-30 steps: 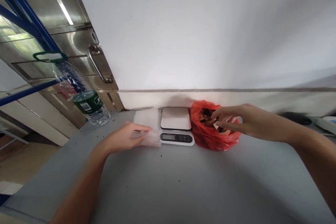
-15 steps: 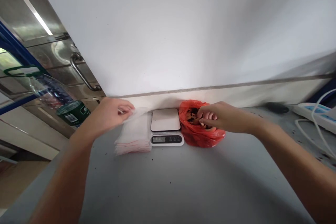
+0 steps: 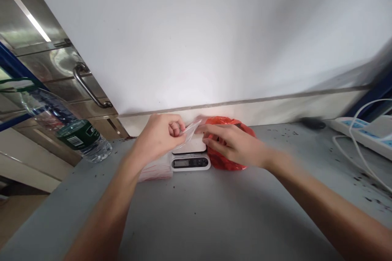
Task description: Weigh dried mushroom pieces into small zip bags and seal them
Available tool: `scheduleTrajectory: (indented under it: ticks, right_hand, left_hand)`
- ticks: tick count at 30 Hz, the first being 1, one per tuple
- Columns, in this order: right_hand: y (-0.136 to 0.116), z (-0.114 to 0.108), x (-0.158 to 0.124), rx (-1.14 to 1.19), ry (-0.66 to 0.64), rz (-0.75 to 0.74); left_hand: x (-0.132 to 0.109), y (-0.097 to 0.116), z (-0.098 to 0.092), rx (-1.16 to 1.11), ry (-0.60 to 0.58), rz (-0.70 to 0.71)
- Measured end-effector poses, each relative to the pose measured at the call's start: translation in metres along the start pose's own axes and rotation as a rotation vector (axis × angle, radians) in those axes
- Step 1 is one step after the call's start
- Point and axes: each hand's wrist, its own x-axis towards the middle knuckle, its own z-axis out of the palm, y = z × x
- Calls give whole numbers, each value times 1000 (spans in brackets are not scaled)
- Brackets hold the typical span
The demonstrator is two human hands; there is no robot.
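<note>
My left hand (image 3: 159, 138) is closed in a pinch on a small clear plastic bag (image 3: 190, 131), held in the air above the white digital scale (image 3: 191, 162). My right hand (image 3: 232, 143) meets the bag's other edge with its fingers pressed together, in front of the red plastic bag (image 3: 223, 159) of brown pieces. A stack of flat clear bags (image 3: 153, 171) with red strips lies on the grey table (image 3: 214, 212) left of the scale, partly hidden by my left wrist.
A plastic water bottle (image 3: 70, 130) with a green label hangs at the left by a steel door with a handle (image 3: 87, 85). A white power strip (image 3: 364, 132) and cable lie at the far right. A white wall backs the table.
My left hand lifted one clear bag off the stack and carried it right, over the scale. My right hand left the red bag and came to the clear bag.
</note>
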Motion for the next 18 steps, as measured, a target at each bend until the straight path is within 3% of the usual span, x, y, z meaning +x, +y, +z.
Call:
scheduleTrajectory:
  ticks: [8,15,18]
  right_hand:
    - [-8,18,6,11,212,-39]
    - [-7,21,8,-97,140,15]
    - [-3,23,10,-149,122,82]
  left_hand:
    - [-5,1,2,-40,-20,-12]
    - [-5,2,4,-22,-10,-2]
    - [-4,2,5,38,53,34]
